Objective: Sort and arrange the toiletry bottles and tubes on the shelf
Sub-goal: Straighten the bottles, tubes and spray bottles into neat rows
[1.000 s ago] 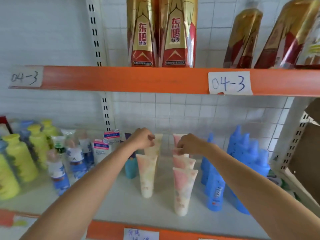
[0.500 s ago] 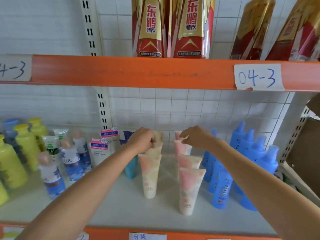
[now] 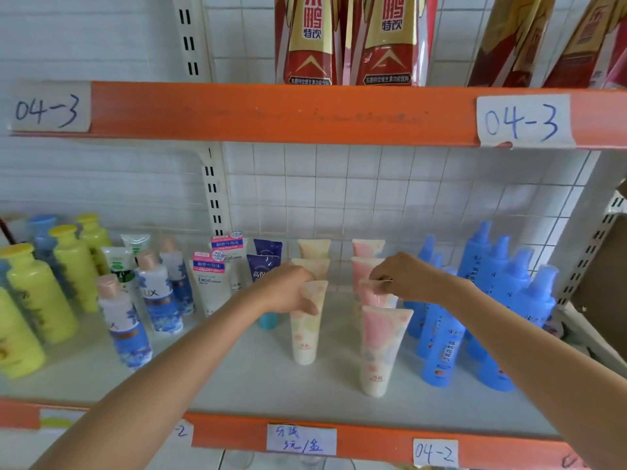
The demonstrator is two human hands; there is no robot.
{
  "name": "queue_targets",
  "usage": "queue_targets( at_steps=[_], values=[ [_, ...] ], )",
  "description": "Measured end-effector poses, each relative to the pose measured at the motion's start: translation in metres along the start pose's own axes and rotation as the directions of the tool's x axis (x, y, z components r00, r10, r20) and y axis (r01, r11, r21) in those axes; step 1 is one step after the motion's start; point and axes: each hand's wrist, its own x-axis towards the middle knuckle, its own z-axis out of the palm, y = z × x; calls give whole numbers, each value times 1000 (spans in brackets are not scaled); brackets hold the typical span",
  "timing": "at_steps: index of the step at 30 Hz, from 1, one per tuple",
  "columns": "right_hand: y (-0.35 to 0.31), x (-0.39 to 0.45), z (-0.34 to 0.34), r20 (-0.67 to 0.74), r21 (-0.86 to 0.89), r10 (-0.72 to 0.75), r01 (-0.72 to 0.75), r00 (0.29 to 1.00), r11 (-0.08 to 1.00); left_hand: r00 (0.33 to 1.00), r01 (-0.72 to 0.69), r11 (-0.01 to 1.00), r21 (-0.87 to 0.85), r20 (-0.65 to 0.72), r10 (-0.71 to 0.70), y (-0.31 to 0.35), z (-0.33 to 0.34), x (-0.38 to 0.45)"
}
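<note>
Presently two tubes standing cap-down on the shelf [image 3: 237, 374] are being handled at once: a yellow tube [image 3: 307, 325] at the front of its row is gripped round its upper body by the left hand [image 3: 288, 293], fingers and thumb curled about it, while the flat crimped end of a pink tube [image 3: 373, 293] is pinched by the fingers of the right hand [image 3: 407, 278]. Just in front of the right grip the front pink tube [image 3: 381, 351] is seen upright; behind each grip two more tubes of the same colour are lined toward the tiled back wall [image 3: 407, 195]. The tubes are judged light, soft-walled and easily tipped, since each is balanced on a narrow cap; a hold low on the body near the cap is likely to steady them better than the thin crimp, which may flex and let the tube swing. Right of the right grip blue bottles [image 3: 502, 300] are clustered close enough to be knocked. Left of the left grip dark purple tubes [image 3: 264, 262], white facial tubes [image 3: 213, 283], white-and-blue bottles [image 3: 156, 300] and yellow bottles [image 3: 40, 293] are found.
</note>
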Motion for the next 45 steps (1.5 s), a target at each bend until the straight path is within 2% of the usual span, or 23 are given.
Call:
queue_targets(
  at_steps=[7,12,15,17,18,21,24,30,35,39,42,45],
  values=[
    [5,-4,1,-23,71,5,-4,1000,997,999,-20,999,-38,-25,19,-6,4,0],
    [-14,-34,-18,-194,12,-27,30,981,999,992,-60,989,-133,-120,44,-12,5,-6],
    [-31,-56,-11,-58,66,-26,30,998,997,986,-84,980,-183,-160,54,-16,3,-7],
    [-36,-59,4,36,-47,-18,19,999,999,980,-104,980,-170,-185,72,-17,4,-6],
    [-37,-59,11,38,-91,-6,9,999,996,978,-109,980,-164,-197,76,-17,5,-6],
    [-34,-58,18,-17,-53,64,-65,998,996,967,-138,979,-149,-232,101,-18,8,-6],
    [-32,-61,17,-6,-21,99,-99,995,995,954,-175,976,-128,-265,137,-14,9,-9],
    [-28,-56,18,-24,-74,71,-73,997,995,963,-134,983,-124,-252,99,-18,9,-3],
    [-28,-52,15,-4,14,39,-39,999,999,975,-107,985,-135,-209,77,-17,6,-6],
    [-28,-46,9,-48,-26,47,-48,998,998,979,-102,987,-124,-188,78,-18,6,-10],
    [-35,-43,2,-109,-93,-21,11,994,996,959,-150,980,-130,-261,112,-15,5,-22],
    [-55,-40,-3,-165,-144,-80,56,983,988,937,-137,988,-68,-333,107,-18,-2,-41]
  ],
)
